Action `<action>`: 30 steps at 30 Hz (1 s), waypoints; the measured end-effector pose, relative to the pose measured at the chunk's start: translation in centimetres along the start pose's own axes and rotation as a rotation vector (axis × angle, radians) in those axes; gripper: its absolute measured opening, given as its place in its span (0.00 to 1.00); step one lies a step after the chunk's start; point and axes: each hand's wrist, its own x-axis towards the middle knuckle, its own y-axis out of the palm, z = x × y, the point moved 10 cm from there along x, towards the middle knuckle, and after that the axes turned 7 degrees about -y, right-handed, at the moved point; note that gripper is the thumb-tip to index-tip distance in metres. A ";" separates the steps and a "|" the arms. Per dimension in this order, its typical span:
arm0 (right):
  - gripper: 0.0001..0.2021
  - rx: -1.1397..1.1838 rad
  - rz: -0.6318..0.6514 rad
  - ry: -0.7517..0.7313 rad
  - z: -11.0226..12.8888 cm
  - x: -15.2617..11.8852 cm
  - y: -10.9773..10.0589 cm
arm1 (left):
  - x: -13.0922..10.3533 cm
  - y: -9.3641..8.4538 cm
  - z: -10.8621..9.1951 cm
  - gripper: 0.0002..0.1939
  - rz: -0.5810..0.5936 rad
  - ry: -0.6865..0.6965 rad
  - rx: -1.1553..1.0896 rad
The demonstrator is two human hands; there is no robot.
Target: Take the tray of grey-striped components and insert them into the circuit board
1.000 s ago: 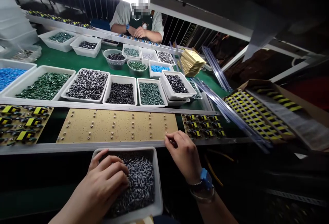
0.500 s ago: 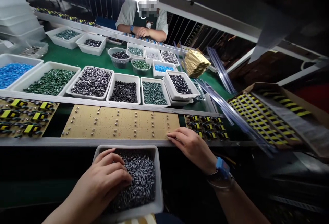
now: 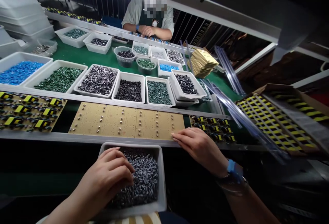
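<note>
My left hand (image 3: 110, 176) rests curled in a white tray (image 3: 161, 183) full of small grey capacitors (image 3: 145, 177), its fingers closed over some of them. My right hand (image 3: 202, 146) lies flat, fingers together, on the near right corner of a tan circuit board (image 3: 125, 122) that sits in the conveyor rail. The board carries rows of small inserted parts. A blue wristband shows on my right wrist.
Populated boards with yellow-black parts (image 3: 28, 109) lie left and right (image 3: 213, 128) of the tan board. Beyond the rail stand several white trays of components (image 3: 99, 80). A carton of parts (image 3: 277, 121) and clear tubes sit at right. Another person (image 3: 150, 18) works across the bench.
My right hand went from pinching at the board's corner to lying flat on it. The view shifted left and down a little. My left hand stayed in the tray.
</note>
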 end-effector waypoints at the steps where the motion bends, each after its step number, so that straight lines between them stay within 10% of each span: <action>1: 0.12 0.006 -0.042 0.013 0.3 0.2 -0.6 | 0.0 0.0 0.1 0.03 -0.005 -0.009 -0.012; 5: 0.08 0.115 -0.166 -0.059 4.5 1.9 -1.0 | 0.1 0.1 -0.1 0.03 -0.029 -0.004 -0.025; 11: 0.14 0.305 0.032 -0.303 12.7 4.4 5.0 | -0.1 -2.4 -0.6 0.15 -0.204 -0.024 0.050; 21: 0.06 0.442 -0.095 -0.339 13.5 5.5 5.2 | -3.1 -14.9 6.5 0.07 -0.721 -0.420 0.556; 30: 0.13 0.511 -0.201 -0.334 13.0 5.7 4.3 | -2.6 -16.1 10.2 0.06 -0.745 -0.619 0.759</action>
